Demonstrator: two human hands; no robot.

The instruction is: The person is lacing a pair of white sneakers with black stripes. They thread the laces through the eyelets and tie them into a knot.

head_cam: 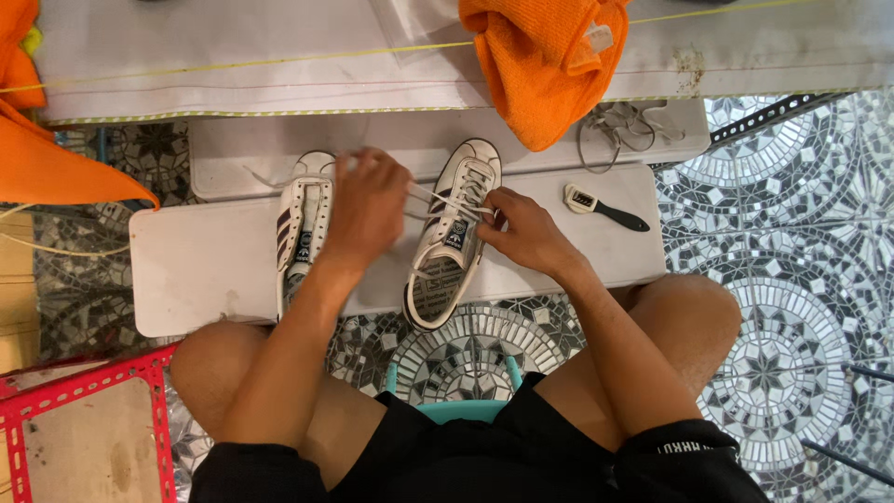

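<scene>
Below, a patterned mosaic floor point(792, 307) spreads under everything, and a long white table point(279, 65) runs across the top with an orange cloth point(540, 65) hanging over its edge. Nearer the person, a low white bench point(205, 270) carries two white sneakers: the left sneaker point(300, 219), with dark side stripes, and the right sneaker point(452, 237), tilted slightly. The left hand point(368, 210) is closed, pinching a white shoelace point(445, 198) that stretches taut to the right sneaker's eyelets. The right hand point(521, 233) presses on that shoe's tongue, fingers curled around the lace there. A small black-handled brush point(603, 207) lies just beside.
</scene>
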